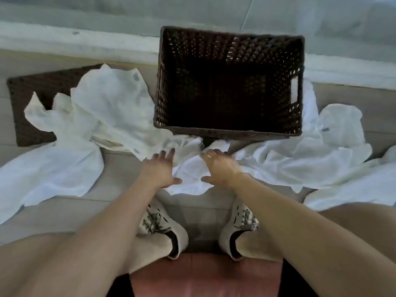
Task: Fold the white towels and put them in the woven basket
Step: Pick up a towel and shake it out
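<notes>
The person sits on a reddish-brown seat (203,275) and reaches down with both arms to the floor (119,181). The left hand (159,168) has a wide-open grip: the fingers are straight and spread, the thumb points to the side, and it holds nothing. It is at the left edge of the middle towel (190,175), and I cannot tell if the fingertips touch the cloth. The right hand (218,168) is also open, the fingers only a little bent, above the same towel. It holds nothing, and a thin ring (209,156) shows on one finger. This towel lies crumpled on the floor just in front of the woven basket (227,132), which stands upright beyond the hands, dark brown, with a handle hole in its right wall. More white towels lie unfolded around it: a left heap (107,103) partly on a flat dark woven piece (27,93), a far-left towel (47,174), and a right heap (300,159) that touches the basket's side. Two small grey labels show, one on the left heap (136,77) and one on the right heap (325,129), but they are too blurred to read. Two pale shoes (160,224) with dark laces rest near the seat.
</notes>
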`<move>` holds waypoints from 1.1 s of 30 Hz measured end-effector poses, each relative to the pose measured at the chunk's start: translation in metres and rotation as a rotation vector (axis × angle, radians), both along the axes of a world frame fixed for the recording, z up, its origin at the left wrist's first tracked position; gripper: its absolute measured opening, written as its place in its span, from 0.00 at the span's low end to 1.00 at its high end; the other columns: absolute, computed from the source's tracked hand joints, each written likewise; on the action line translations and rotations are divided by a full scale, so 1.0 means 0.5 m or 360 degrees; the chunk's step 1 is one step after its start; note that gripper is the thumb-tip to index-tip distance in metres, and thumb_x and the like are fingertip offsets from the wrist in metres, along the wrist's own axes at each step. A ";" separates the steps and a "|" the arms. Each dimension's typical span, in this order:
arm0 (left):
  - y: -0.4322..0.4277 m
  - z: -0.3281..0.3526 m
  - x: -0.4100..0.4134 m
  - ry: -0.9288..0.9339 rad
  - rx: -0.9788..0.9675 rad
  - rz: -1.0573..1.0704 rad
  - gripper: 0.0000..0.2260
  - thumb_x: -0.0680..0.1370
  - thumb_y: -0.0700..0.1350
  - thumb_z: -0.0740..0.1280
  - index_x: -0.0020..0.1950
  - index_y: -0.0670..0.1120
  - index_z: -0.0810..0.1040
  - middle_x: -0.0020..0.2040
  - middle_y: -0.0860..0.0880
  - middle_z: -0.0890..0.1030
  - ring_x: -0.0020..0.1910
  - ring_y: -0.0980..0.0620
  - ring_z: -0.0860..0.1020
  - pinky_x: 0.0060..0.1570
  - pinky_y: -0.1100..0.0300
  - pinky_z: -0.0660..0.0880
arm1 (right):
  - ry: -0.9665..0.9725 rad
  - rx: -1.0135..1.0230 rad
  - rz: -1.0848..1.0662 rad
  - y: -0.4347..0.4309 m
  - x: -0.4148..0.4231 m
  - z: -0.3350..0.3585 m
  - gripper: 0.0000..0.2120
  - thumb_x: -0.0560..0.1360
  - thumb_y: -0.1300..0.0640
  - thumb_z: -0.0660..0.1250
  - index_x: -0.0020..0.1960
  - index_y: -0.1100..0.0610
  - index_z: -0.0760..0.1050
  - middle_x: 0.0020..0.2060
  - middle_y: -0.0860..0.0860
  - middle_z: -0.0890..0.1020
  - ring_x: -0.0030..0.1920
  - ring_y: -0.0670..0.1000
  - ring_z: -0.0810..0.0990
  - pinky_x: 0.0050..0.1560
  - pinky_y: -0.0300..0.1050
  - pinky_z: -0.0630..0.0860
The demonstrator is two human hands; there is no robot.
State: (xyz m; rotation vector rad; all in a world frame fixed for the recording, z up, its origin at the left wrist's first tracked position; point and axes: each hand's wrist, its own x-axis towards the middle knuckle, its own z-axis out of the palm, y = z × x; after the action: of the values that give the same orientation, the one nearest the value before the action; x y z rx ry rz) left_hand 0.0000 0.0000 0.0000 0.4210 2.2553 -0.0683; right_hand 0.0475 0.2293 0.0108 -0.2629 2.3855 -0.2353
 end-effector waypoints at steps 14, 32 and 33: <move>-0.002 -0.184 -0.076 0.0317 -0.0058 -0.0170 0.37 0.62 0.75 0.78 0.61 0.53 0.79 0.49 0.54 0.80 0.49 0.49 0.77 0.46 0.54 0.73 | 0.0630 0.0100 0.0381 -0.014 -0.026 -0.293 0.29 0.83 0.39 0.65 0.74 0.57 0.66 0.55 0.58 0.83 0.49 0.59 0.82 0.50 0.55 0.78; -0.047 0.530 0.138 0.1411 0.0908 -0.0161 0.04 0.82 0.53 0.71 0.53 0.57 0.85 0.55 0.53 0.86 0.53 0.50 0.81 0.51 0.53 0.75 | 0.1398 0.0039 -0.0054 0.061 0.182 0.444 0.07 0.80 0.53 0.69 0.52 0.53 0.72 0.55 0.55 0.82 0.57 0.60 0.80 0.59 0.57 0.77; -0.046 0.567 0.145 0.1474 0.0940 -0.0143 0.08 0.81 0.53 0.72 0.42 0.57 0.83 0.44 0.54 0.84 0.44 0.52 0.79 0.43 0.56 0.71 | 0.1455 0.0038 -0.0095 0.066 0.184 0.480 0.07 0.79 0.55 0.69 0.52 0.53 0.72 0.55 0.55 0.82 0.57 0.61 0.80 0.58 0.55 0.77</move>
State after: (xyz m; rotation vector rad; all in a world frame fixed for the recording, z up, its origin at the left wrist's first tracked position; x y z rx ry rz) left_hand 0.0726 -0.0231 0.2836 0.9488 3.1554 0.4585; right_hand 0.1393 0.2622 0.2506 -0.3360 3.3009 -0.1219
